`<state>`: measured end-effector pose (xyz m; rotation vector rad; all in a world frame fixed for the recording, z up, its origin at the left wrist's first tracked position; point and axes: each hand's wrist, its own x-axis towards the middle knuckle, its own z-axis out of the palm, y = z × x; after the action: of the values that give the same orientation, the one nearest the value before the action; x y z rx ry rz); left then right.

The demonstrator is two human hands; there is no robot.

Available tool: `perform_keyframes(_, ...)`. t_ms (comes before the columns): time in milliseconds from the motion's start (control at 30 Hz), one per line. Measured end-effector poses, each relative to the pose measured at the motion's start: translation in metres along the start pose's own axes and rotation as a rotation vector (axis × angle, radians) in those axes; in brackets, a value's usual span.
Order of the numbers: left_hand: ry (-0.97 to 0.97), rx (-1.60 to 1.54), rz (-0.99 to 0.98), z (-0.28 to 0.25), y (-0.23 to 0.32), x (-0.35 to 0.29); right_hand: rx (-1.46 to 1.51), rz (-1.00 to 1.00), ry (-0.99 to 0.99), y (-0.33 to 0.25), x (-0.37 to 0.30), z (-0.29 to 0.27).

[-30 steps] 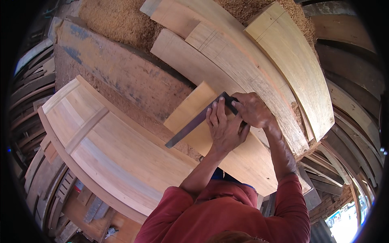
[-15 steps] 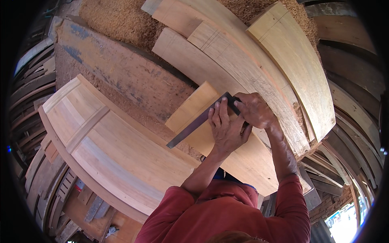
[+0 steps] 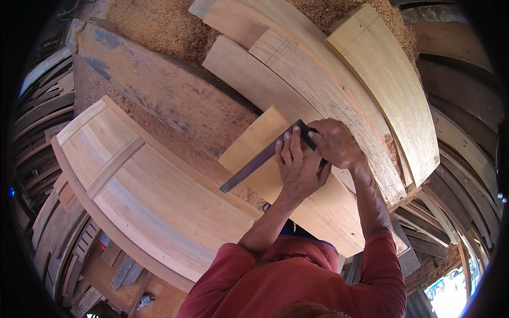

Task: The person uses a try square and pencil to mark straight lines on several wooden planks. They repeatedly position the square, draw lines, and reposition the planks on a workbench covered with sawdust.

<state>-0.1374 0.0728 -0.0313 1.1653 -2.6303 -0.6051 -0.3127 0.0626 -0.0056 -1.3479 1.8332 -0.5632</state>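
Marking out, by the look of it: try square [image 3: 265, 159] laid flat across the pale board [image 3: 297, 196], dark blade running down-left past the board's edge, stock end up by the knuckles. Left hand [image 3: 298, 167] spread palm-down, fingers pressing the blade onto the wood. Right hand [image 3: 333, 143] curled at the upper end of the square, closed around something thin, probably a pencil, though too hidden by the fingers to be sure. Board itself resting on a heap of cut timber, above the lap, between a wide curved panel [image 3: 138, 191] on the left and stacked arched planks [image 3: 371, 79] on the right; sawdust [image 3: 154, 21] piled beyond.

Judged as mid-step: line being struck along the square, not yet finished. Next move calls for steady downward pressure from the left hand so the blade cannot creep, and a single clean draw of the right hand along the edge.
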Motion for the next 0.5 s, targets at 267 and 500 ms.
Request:
perform_keyframes(267, -0.041, -0.010, -0.037, -0.005, 0.003, -0.001, 0.532, 0.036, 0.320, -0.025, -0.005, -0.031)
perform_keyframes(500, -0.093, -0.057, -0.053, -0.001, 0.000, -0.004, 0.464, -0.075, -0.015, -0.043, 0.018, -0.012)
